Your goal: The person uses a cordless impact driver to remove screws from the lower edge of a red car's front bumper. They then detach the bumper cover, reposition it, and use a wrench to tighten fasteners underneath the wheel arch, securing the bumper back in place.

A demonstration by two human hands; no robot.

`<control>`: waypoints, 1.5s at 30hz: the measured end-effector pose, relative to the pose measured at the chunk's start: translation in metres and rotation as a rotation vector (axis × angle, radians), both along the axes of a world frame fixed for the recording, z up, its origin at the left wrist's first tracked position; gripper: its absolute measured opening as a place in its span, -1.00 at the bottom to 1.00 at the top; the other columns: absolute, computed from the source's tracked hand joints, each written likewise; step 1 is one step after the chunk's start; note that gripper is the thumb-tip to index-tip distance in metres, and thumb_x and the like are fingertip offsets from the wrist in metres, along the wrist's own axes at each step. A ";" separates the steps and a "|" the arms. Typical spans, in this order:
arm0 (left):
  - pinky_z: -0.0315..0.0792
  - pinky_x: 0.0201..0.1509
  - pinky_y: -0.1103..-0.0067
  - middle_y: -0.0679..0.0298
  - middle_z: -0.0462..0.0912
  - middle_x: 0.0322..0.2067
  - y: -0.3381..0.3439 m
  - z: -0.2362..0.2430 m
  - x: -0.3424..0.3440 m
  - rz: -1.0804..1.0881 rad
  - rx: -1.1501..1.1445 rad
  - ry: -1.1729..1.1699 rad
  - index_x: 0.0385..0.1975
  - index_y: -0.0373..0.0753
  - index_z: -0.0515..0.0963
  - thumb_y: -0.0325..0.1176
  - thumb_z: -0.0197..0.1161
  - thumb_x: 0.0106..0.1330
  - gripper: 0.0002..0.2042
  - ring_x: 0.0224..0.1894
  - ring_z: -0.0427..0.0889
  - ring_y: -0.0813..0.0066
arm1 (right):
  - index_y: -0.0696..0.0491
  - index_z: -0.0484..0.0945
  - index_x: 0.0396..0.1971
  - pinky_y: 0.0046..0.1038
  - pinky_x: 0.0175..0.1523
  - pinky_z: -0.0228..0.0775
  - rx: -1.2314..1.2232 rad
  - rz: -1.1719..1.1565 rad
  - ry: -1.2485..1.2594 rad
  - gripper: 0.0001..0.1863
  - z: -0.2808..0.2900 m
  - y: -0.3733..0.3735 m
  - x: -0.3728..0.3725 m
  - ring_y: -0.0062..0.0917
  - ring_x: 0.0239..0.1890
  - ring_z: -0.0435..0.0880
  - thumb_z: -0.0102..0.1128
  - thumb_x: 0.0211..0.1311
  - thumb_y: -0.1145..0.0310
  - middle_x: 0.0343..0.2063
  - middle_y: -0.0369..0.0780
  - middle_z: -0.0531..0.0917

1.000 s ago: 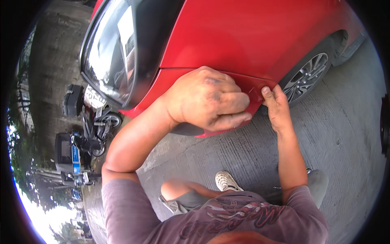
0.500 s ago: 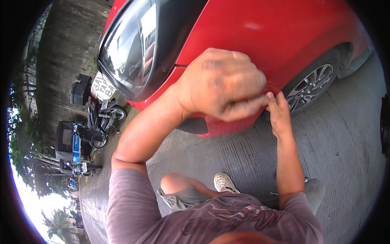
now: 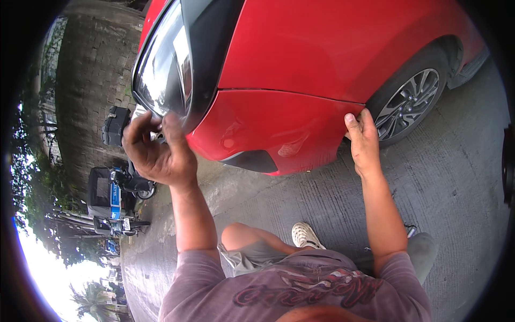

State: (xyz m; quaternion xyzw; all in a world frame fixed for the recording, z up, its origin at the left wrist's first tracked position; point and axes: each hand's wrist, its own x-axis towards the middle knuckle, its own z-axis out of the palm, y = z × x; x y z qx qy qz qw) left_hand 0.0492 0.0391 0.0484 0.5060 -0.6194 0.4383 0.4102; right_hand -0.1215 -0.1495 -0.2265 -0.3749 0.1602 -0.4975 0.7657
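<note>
A red car's front corner fills the top of the view, with its headlight point(image 3: 162, 67), fender point(image 3: 300, 45) and bumper point(image 3: 263, 123). A thin seam divides fender and bumper. My right hand point(image 3: 362, 140) grips the bumper's edge at the seam's end, beside the wheel arch, thumb showing and fingertips partly hidden. My left hand point(image 3: 160, 153) hangs just below and left of the headlight, palm partly up, fingers loosely curled and apart with nothing visible in them. A dark plastic insert point(image 3: 247, 160) sits low in the bumper.
The front wheel point(image 3: 409, 106) is at right. Parked motorcycles point(image 3: 137, 185) with a black top box point(image 3: 112, 129) and a sidecar point(image 3: 101, 188) stand at left by a block wall point(image 3: 91, 59) and trees. My shoe point(image 3: 304, 236) rests on grooved concrete point(image 3: 434, 182).
My left hand has moved from a clenched position over the bumper seam to the left, below the headlight, and its fingers have loosened. My right hand stays at the bumper edge.
</note>
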 end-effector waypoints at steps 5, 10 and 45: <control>0.57 0.14 0.48 0.14 0.68 0.06 0.041 -0.036 0.005 0.390 0.344 -0.028 0.20 -0.35 0.62 -0.45 0.56 0.36 -0.57 0.08 0.69 0.32 | 0.19 0.50 0.17 -0.45 0.30 0.43 -0.002 0.005 -0.064 -0.55 -0.017 0.005 -0.006 -0.58 0.11 0.61 0.42 0.56 0.18 0.05 -0.19 0.68; 0.59 0.26 0.36 -0.01 0.67 0.22 0.026 -0.043 -0.010 0.397 0.557 -0.110 0.35 -0.35 0.57 -0.40 0.61 0.26 -0.37 0.16 0.72 0.17 | 0.11 0.46 0.09 -0.51 0.20 0.39 -0.046 0.085 -0.195 -0.58 -0.027 0.015 -0.022 -0.67 -0.01 0.52 0.49 0.50 0.24 -0.09 -0.31 0.58; 0.59 -0.14 0.37 0.12 0.77 -0.30 0.005 0.021 -0.025 0.162 0.987 -0.062 -0.13 -0.36 0.72 -0.41 0.51 0.37 -0.81 -0.27 0.76 0.16 | 0.10 0.69 -0.26 -0.21 -0.20 0.64 -1.156 -0.370 0.216 -0.88 0.148 0.057 0.020 -0.26 -0.22 0.73 0.41 0.32 0.38 -0.37 -0.21 0.67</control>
